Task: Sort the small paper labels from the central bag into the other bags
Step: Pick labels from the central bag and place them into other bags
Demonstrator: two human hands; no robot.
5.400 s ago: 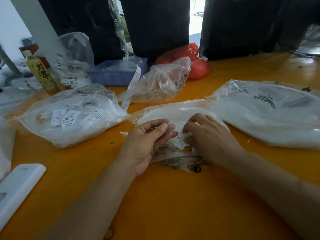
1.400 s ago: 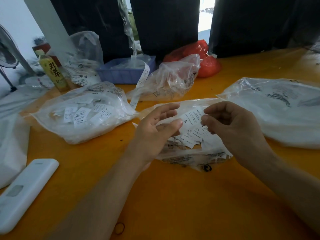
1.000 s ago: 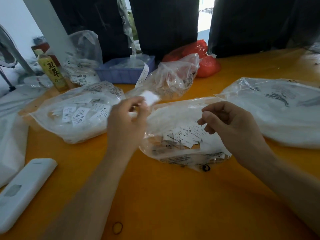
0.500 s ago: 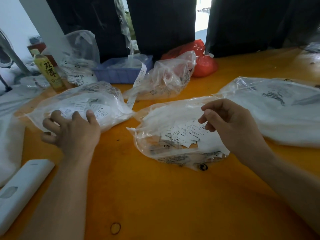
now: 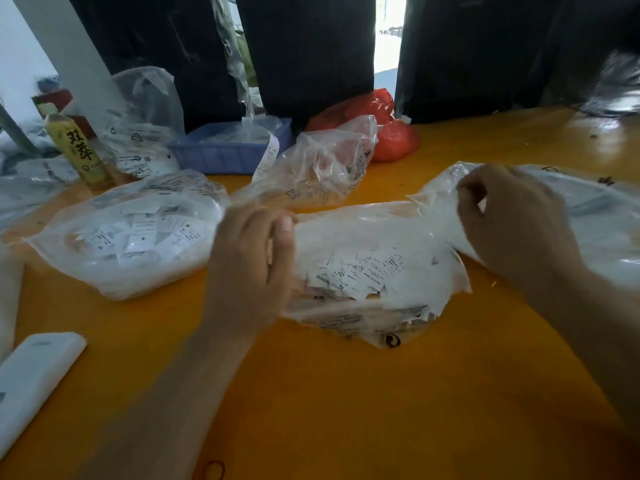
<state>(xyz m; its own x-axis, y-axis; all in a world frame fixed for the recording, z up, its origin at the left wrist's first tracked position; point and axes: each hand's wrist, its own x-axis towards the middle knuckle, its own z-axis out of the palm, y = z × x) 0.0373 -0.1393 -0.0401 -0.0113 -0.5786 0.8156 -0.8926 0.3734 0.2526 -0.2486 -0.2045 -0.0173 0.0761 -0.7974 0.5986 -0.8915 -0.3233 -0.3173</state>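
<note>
While labels (image 5: 360, 271) lie inside, both hands (image 5: 252, 268) grip the central bag (image 5: 374, 233).

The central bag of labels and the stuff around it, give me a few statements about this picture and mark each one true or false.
1. The central bag lies between the two hands. True.
2. The left hand is at the central bag's left end. True.
3. The right hand rests flat on the bare table. False: it is raised with curled fingers at the edge of the right bag.
4. The blue tray sits in front of the central bag, nearest the camera. False: it is behind the bags, toward the back of the table.
5. The left bag holds white labels. True.
6. The bottle lies on its side. False: it stands upright.
</note>
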